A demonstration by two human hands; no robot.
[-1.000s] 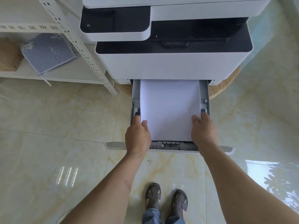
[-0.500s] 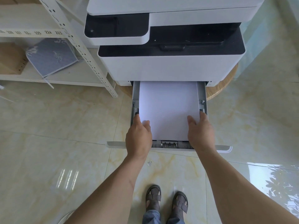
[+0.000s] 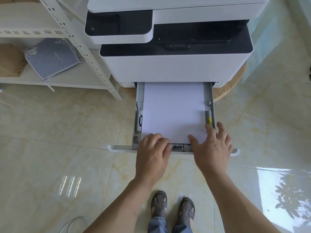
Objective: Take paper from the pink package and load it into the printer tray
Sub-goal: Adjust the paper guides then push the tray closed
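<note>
The white printer (image 3: 171,68) stands on a round wooden stand, its paper tray (image 3: 209,98) pulled out toward me. A stack of white paper (image 3: 173,111) lies flat in the tray between the side guides. My left hand (image 3: 152,153) rests on the tray's near left end with its fingers curled at the paper's near edge; I see nothing held in it. Over the tray's near right corner, my right hand (image 3: 212,147) hovers with fingers spread, the thumb touching the paper's near edge. The pink package is out of view.
A white metal shelf rack (image 3: 87,54) stands left of the printer, holding a blue cushion (image 3: 52,59) and a cardboard box (image 3: 10,61). The floor is glossy marble tile. My sandalled feet (image 3: 173,206) stand just below the tray. A white cable (image 3: 74,222) lies at lower left.
Both hands have let go of the paper's side edges and drawn back to the tray's near end. The right hand's fingers have spread; the left hand's fingers have curled.
</note>
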